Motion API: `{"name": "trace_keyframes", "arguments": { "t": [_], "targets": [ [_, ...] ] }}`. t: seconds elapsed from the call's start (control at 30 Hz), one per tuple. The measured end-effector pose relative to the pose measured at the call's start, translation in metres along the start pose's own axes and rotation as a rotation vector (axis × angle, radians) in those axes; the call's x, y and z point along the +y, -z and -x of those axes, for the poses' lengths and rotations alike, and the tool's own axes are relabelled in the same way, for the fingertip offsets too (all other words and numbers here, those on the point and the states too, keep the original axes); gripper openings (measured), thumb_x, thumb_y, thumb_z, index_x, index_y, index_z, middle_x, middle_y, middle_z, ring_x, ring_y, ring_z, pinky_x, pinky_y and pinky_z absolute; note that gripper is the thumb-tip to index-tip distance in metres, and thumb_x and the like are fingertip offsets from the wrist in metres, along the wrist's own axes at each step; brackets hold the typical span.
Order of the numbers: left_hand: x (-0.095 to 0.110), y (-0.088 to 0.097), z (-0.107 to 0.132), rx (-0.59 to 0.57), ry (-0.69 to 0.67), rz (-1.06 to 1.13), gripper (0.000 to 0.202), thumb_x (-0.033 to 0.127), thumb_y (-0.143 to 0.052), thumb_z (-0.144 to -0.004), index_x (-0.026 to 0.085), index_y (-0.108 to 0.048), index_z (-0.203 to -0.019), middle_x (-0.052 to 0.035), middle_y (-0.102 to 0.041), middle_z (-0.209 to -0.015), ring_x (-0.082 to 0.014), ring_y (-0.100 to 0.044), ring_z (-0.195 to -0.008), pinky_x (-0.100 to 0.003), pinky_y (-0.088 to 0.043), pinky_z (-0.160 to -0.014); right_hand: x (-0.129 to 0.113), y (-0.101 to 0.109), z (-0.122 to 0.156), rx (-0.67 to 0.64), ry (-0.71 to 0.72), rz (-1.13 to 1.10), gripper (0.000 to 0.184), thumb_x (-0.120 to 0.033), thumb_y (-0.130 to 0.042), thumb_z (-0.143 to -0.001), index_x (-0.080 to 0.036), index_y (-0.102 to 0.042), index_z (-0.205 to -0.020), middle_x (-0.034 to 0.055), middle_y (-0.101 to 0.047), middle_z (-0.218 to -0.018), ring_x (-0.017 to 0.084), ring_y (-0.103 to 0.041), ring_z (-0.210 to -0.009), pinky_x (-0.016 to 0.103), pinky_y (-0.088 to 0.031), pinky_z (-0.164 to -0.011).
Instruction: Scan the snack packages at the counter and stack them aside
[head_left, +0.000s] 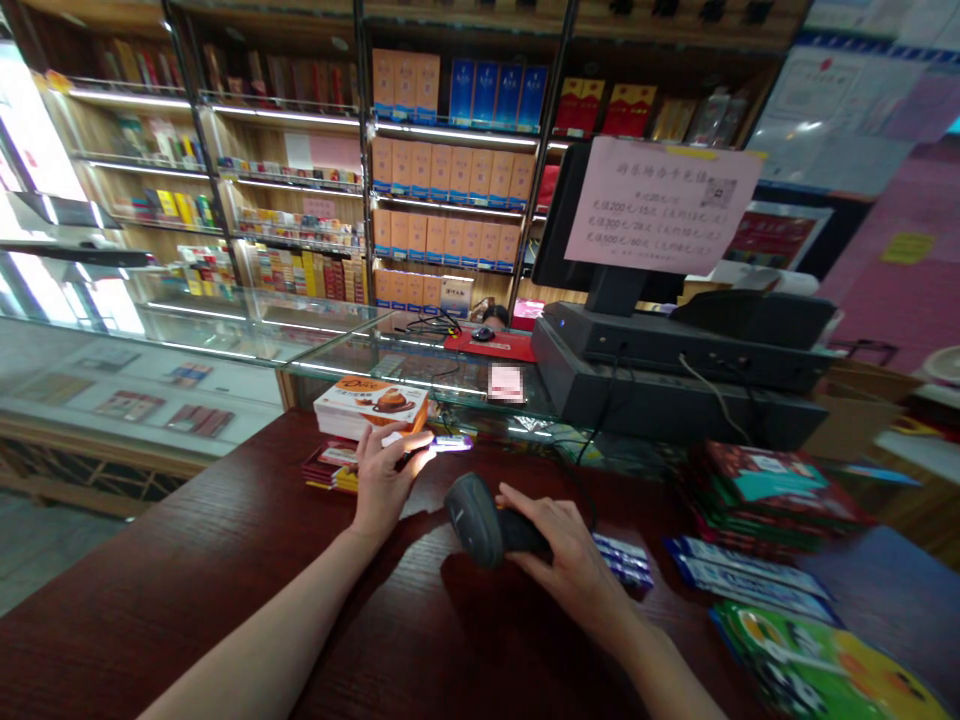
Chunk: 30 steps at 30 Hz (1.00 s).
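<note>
My right hand (559,545) is wrapped round the handle of a dark barcode scanner (472,515), whose head points left toward my left hand. My left hand (384,475) pinches a small purple-and-white packet (442,443) and holds it just above the dark red wooden counter (225,580); bright light falls on the packet. Behind the left hand lies a white and orange box (371,405) with a cake picture, on a few flat packs.
A black till with a screen and a pink paper notice (660,205) stands at the back right. Snack packs (772,490) and blue wrappers (750,575) lie at the right. A glass display case (225,335) and goods shelves (446,170) fill the background.
</note>
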<state>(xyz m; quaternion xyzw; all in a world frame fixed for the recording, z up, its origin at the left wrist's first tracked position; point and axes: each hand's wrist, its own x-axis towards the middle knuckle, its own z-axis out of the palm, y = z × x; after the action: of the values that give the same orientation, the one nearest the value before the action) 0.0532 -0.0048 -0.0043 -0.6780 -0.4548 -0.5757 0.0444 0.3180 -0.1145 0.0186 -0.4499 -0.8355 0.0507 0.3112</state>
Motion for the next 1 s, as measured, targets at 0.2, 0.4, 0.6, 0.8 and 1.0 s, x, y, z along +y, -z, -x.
{"name": "trace_keyframes", "arguments": {
  "t": [0.2, 0.4, 0.6, 0.8, 1.0],
  "targets": [
    [0.002, 0.002, -0.001, -0.014, -0.017, -0.003, 0.017, 0.033, -0.072, -0.086, 0.032, -0.075, -0.102, -0.0012, -0.075, -0.103, -0.024, -0.064, -0.112, -0.054, -0.028, -0.117, 0.0, 0.0, -0.001, -0.024, -0.005, -0.006, 0.078, -0.012, -0.066, -0.088, -0.037, -0.03, -0.153, 0.0029, -0.065, -0.134, 0.022, -0.062, -0.113, 0.039, -0.041, -0.097],
    [0.003, 0.003, -0.001, -0.001, -0.024, -0.001, 0.016, 0.033, -0.071, -0.087, 0.031, -0.074, -0.103, -0.0019, -0.075, -0.102, -0.0243, -0.064, -0.11, -0.054, -0.028, -0.116, -0.007, 0.007, 0.001, -0.135, 0.008, -0.058, 0.073, -0.012, -0.065, -0.089, -0.034, -0.035, -0.151, 0.004, -0.064, -0.137, 0.022, -0.06, -0.117, 0.039, -0.038, -0.1],
    [0.005, 0.005, -0.002, -0.016, 0.0, 0.007, 0.016, 0.034, -0.071, -0.087, 0.031, -0.075, -0.102, -0.0015, -0.075, -0.101, -0.0241, -0.064, -0.109, -0.053, -0.028, -0.116, -0.017, 0.011, 0.001, -0.32, 0.01, -0.089, 0.069, -0.009, -0.058, -0.086, -0.033, -0.041, -0.148, 0.0029, -0.068, -0.13, 0.021, -0.062, -0.111, 0.038, -0.039, -0.098],
    [0.01, 0.008, -0.002, -0.021, 0.022, 0.009, 0.014, 0.035, -0.069, -0.088, 0.032, -0.075, -0.099, -0.0014, -0.075, -0.101, -0.024, -0.064, -0.109, -0.051, -0.03, -0.114, -0.016, 0.01, 0.004, -0.344, -0.002, -0.136, 0.079, -0.008, -0.056, -0.079, -0.033, -0.036, -0.151, 0.0034, -0.065, -0.134, 0.022, -0.059, -0.119, 0.041, -0.038, -0.104],
    [0.01, 0.007, -0.002, -0.031, 0.015, 0.025, 0.015, 0.038, -0.068, -0.088, 0.031, -0.075, -0.1, -0.0014, -0.074, -0.1, -0.0225, -0.065, -0.105, -0.05, -0.03, -0.116, -0.021, 0.022, 0.003, -0.379, -0.06, -0.168, 0.083, -0.016, -0.064, -0.077, -0.035, -0.036, -0.152, 0.0034, -0.06, -0.142, 0.026, -0.054, -0.13, 0.054, -0.024, -0.12]
  ]
}}
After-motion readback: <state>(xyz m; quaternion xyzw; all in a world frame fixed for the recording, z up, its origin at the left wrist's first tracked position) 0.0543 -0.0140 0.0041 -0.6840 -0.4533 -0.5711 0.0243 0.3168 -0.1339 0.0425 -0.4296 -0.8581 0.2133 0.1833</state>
